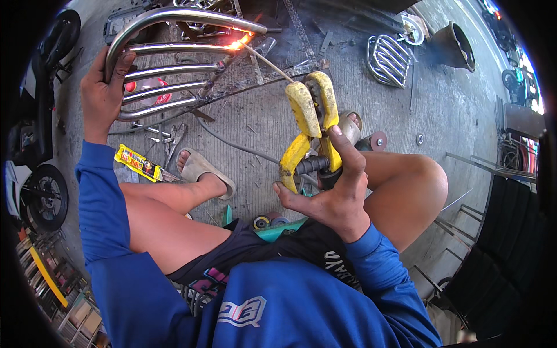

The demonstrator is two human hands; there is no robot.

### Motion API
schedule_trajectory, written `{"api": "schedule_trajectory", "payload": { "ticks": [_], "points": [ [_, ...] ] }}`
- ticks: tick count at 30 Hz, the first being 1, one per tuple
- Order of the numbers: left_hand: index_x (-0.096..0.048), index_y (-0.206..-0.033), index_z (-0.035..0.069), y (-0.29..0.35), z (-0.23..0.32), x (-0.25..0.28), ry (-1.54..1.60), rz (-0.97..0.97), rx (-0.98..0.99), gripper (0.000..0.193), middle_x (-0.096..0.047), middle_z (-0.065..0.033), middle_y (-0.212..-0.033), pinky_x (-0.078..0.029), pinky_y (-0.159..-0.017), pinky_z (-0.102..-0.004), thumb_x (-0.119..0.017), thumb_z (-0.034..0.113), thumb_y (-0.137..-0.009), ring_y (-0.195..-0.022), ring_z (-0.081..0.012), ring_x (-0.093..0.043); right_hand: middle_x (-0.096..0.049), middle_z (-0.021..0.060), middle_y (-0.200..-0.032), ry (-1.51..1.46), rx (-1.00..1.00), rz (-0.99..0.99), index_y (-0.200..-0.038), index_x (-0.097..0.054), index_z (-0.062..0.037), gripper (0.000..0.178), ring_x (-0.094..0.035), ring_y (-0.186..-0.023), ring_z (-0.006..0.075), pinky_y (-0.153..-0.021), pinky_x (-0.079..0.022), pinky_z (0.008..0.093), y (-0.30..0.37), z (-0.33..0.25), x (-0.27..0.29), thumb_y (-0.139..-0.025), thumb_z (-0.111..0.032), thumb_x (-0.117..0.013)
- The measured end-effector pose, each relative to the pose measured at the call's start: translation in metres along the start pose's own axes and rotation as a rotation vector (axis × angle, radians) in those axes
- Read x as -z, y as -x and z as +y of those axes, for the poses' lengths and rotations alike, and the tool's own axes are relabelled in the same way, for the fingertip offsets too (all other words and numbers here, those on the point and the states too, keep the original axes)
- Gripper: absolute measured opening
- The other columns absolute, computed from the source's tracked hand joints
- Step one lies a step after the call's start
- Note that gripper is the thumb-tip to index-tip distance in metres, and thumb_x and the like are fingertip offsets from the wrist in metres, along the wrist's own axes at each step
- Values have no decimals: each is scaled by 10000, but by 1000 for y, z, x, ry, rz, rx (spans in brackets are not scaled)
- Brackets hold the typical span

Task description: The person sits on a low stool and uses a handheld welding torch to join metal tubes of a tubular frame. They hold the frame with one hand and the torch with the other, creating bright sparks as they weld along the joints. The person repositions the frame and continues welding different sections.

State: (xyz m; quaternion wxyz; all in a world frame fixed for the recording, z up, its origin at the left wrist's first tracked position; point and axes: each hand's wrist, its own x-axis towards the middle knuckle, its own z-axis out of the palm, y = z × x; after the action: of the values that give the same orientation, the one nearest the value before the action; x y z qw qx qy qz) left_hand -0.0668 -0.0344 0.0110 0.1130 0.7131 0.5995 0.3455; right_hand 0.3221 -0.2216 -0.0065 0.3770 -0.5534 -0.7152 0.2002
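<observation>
My left hand (103,93) is wrapped round the outer bend of a rack of shiny bent metal tubes (168,73) at the upper left. In my right hand (339,203) I grip a worn yellow welding electrode holder (303,110), thumb and fingers round its handle part. From its jaws a thin welding rod (270,65) points up and left. The rod's far end meets the rack near the ends of the upper tubes, where a bright orange glowing spot (239,43) shows. Glow also runs along the nearby joint.
A grey cable (235,145) crosses the concrete floor. Near my left foot lie a yellow packet (138,163) and pliers (176,142). A second tube rack (390,61) and a dark metal bucket (455,47) are at upper right. A grinding disc (378,141) is beside my right foot.
</observation>
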Motion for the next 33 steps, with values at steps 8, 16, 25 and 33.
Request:
{"api": "schedule_trajectory", "payload": {
  "ticks": [8, 16, 25, 33],
  "points": [
    [-719, -1212, 35, -1, -1, 0, 27, 0, 66, 465, -772, -82, -904, -527, -762, -287, -751, 441, -989, -834, -89, -666, -629, 204, -1259, 49, -13, -16, -1488, -357, -7, 1158, -729, -1086, 301, -918, -612, 401, -4, -2, -2, -604, -344, -1025],
    [-721, -1173, 18, -4, -4, 0, 39, 5, 45, 450, -769, -54, -914, -526, -747, -280, -740, 434, -1002, -845, -92, -679, -661, 167, -1116, -89, -71, 23, -1538, -395, -125, 1103, -725, -838, 287, -690, -610, 405, -8, -3, -11, -621, -296, -983],
    [-715, -1170, 13, -2, -17, 0, 159, -10, 68, 432, -774, -63, -949, -537, -744, -274, -737, 413, -1009, -856, -82, -688, -665, 186, -1155, -91, -82, 37, -1525, -405, -114, 1066, -738, -904, 297, -722, -627, 396, -5, 0, -15, -645, -278, -984],
    [-713, -1182, 52, 1, -28, 4, 163, 14, 90, 436, -766, -46, -871, -506, -666, -257, -747, 442, -991, -787, -100, -694, -569, 198, -1300, 26, 106, 79, -1485, -352, -6, 1197, -686, -1086, 289, -924, -584, 390, -13, -7, -7, -562, -361, -1028]
  ]
}}
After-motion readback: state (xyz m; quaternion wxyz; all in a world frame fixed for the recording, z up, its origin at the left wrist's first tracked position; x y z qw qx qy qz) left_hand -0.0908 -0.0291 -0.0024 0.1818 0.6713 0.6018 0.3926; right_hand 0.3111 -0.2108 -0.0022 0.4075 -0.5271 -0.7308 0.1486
